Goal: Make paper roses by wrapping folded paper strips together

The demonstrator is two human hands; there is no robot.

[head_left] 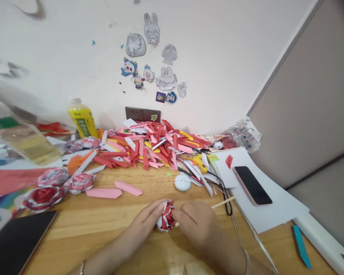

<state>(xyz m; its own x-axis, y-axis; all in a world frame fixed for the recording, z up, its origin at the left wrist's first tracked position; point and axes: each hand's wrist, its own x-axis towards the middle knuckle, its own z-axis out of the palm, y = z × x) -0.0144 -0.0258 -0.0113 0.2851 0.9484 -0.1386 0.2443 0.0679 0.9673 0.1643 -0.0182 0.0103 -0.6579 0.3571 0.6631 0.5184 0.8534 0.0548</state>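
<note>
A red and white paper rose is held upright over the wooden table. My left hand is closed on its left side. Against its right side my right hand is also closed, with a thin wooden stick passing through the grip. One end of the stick points up to the right; the other shows near the flower's lower right edge. My right fingertips are at the petals and partly hidden. Two folded pink paper strips lie beyond my left hand, and a white rounded object rests beyond the rose.
Folded paper strips are heaped against the wall. A yellow glue gun with a black cord lies at their right. Finished paper roses, a tilted bottle and a yellow bottle are at left. A phone lies on white paper.
</note>
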